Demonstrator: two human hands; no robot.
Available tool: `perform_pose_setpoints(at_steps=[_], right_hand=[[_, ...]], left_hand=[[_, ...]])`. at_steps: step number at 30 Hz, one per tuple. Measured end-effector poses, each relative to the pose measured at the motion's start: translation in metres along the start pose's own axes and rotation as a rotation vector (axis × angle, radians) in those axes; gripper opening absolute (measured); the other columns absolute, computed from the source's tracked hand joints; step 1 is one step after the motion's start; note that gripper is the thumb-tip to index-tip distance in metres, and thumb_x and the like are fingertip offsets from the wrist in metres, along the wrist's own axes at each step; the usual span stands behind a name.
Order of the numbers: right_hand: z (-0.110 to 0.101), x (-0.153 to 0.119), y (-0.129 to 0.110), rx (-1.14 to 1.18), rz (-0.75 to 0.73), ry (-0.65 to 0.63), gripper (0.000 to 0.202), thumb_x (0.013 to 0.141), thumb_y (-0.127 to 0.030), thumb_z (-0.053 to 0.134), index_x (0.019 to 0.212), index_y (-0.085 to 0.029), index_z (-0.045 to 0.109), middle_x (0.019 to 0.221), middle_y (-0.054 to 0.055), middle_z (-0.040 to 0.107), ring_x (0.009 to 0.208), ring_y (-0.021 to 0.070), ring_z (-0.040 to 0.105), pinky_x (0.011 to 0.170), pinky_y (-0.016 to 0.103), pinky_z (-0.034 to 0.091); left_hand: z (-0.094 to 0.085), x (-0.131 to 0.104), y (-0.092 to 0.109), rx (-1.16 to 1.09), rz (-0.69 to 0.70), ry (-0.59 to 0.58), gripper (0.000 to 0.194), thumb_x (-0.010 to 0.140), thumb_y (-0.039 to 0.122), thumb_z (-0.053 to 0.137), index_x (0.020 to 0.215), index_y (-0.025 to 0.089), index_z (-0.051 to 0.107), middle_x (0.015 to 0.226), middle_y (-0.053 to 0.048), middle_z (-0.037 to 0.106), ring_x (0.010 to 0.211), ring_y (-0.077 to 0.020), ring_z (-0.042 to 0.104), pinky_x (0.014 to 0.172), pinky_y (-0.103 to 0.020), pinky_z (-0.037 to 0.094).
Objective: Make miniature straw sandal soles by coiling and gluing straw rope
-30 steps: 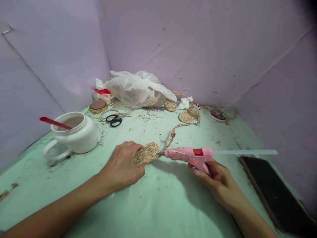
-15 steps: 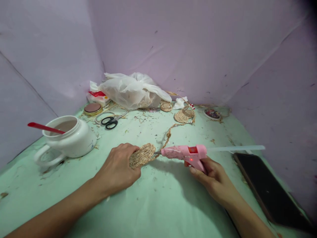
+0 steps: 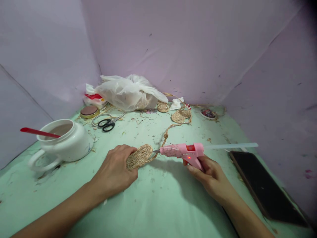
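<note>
My left hand (image 3: 116,170) grips an oval coil of braided straw (image 3: 140,156) from its left side. A straw cord (image 3: 165,137) runs from the coil toward the back of the table. In my right hand (image 3: 210,173) is a pink glue gun (image 3: 182,150) with a small red light lit. Its metal nozzle points left, at the right edge of the coil; whether it touches is too small to tell. A translucent glue stick (image 3: 232,145) sticks out of the gun's rear.
A white mug (image 3: 74,142) with a red handle sticking out stands left. Behind are black-handled scissors (image 3: 107,125), a round tin (image 3: 89,111), a plastic bag (image 3: 130,94), woven discs (image 3: 179,116) and a decorated oval piece (image 3: 208,114). A phone (image 3: 264,186) lies right.
The whole view has shifted slightly, so most things appear a little further left. Both hands keep their holds, and the nozzle remains near the coil's right edge.
</note>
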State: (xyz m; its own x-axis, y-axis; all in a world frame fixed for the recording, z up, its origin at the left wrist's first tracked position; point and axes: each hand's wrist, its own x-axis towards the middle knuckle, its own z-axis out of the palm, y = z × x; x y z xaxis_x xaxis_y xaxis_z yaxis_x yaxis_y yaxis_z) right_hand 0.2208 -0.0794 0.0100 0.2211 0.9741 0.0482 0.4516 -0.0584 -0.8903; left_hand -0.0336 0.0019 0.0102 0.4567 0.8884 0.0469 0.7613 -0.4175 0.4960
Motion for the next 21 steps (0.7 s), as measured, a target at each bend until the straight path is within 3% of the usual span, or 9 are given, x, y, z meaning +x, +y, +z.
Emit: perform_pose_setpoints(at_steps=[10, 21], right_hand=[[-0.0002, 0.0012, 0.0022, 0.02, 0.022, -0.016, 0.026, 0.069, -0.041, 0.06, 0.077, -0.017, 0.063, 0.069, 0.003, 0.06, 0.063, 0.017, 0.053, 0.055, 0.026, 0.041], [0.0001, 0.0018, 0.0033, 0.049, 0.025, -0.005, 0.025, 0.069, -0.04, 0.06, 0.078, -0.017, 0.062, 0.067, 0.001, 0.058, 0.061, 0.0156, 0.051, 0.054, 0.025, 0.04]], left_hand=[[0.0038, -0.0015, -0.0036, 0.028, 0.049, 0.016, 0.047, 0.064, 0.019, 0.053, 0.11, 0.015, 0.059, 0.107, -0.008, 0.062, 0.101, -0.0253, 0.055, 0.092, -0.042, 0.042], [0.002, -0.0032, -0.0012, 0.049, 0.068, -0.021, 0.049, 0.062, 0.015, 0.05, 0.111, 0.016, 0.058, 0.11, -0.007, 0.06, 0.105, -0.0251, 0.052, 0.095, -0.042, 0.039]])
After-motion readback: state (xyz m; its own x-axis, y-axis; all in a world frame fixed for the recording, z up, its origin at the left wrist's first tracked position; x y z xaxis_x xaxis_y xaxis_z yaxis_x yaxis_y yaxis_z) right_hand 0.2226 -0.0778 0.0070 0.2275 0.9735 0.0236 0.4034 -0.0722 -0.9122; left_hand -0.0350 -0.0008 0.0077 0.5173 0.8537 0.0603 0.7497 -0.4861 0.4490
